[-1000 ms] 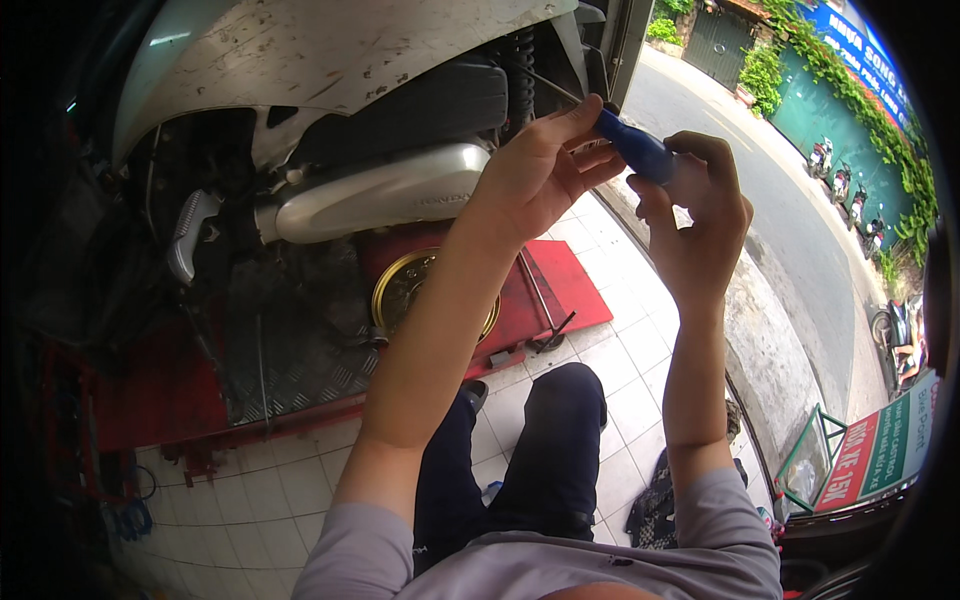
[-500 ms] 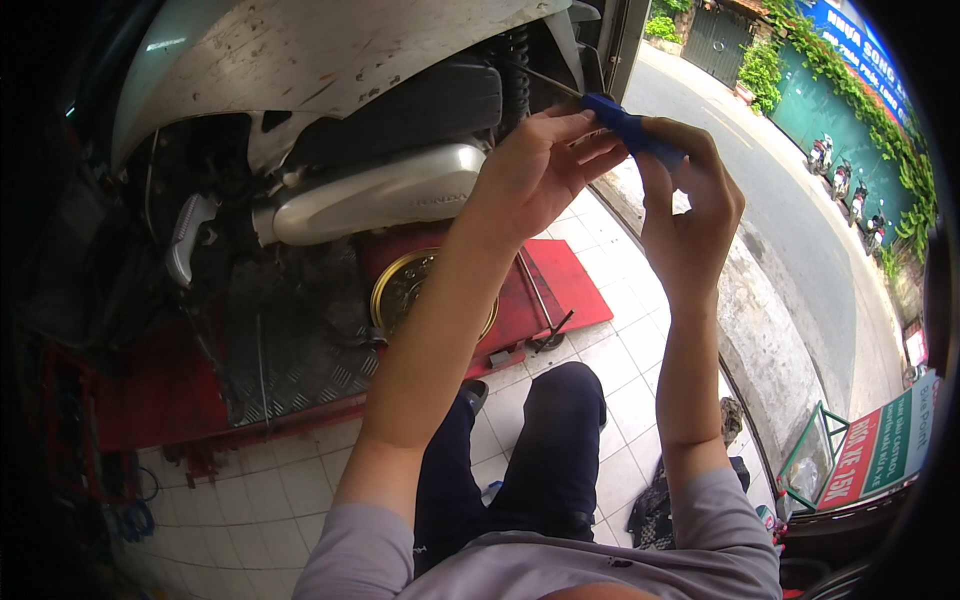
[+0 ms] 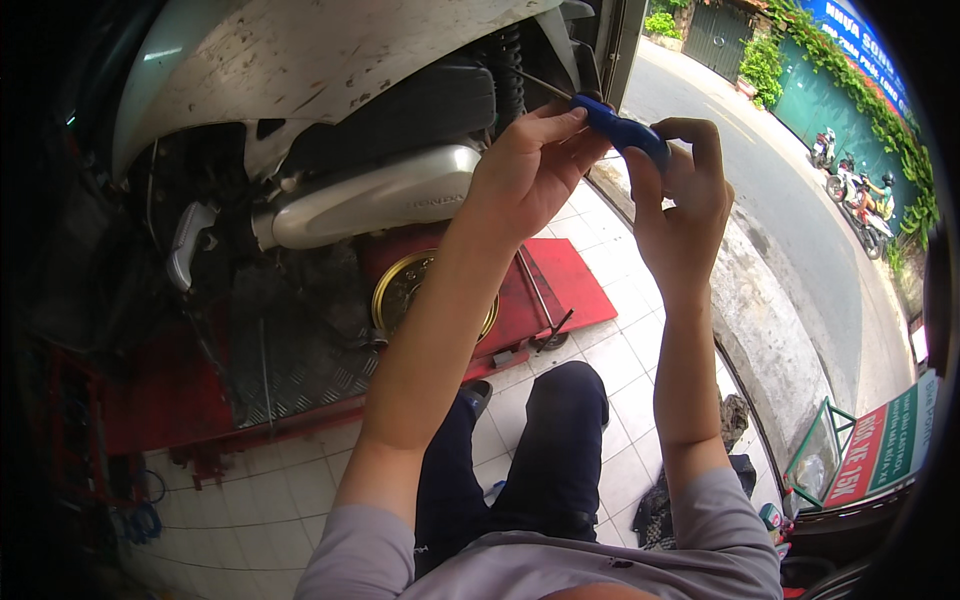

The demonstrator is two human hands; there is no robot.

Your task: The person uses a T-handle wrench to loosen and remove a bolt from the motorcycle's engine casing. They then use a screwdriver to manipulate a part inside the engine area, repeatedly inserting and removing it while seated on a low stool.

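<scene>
A screwdriver with a blue handle (image 3: 622, 128) is up by the rear of a scooter (image 3: 300, 60). Its thin metal shaft slants up and left toward the dark spring area under the body panel; the tip's contact cannot be made out. My left hand (image 3: 530, 170) is closed around the handle's front part, thumb on top. At the butt end, my right hand (image 3: 688, 205) grips the handle between thumb and bent fingers. Below the hands is the scooter's silver engine cover (image 3: 385, 200), beside a black shock spring (image 3: 510, 75).
A red lift platform (image 3: 575, 285) carries the scooter, a gold-rimmed round part (image 3: 385, 285) and a long T-shaped metal rod (image 3: 537, 290). Dark cloth (image 3: 655, 505) lies on the white tiles at right. Beyond the doorway are a street and a signboard (image 3: 880, 450).
My right fingers have shifted around the handle's end, and the blue handle shows more plainly. A rider on a motorbike has come into view on the street.
</scene>
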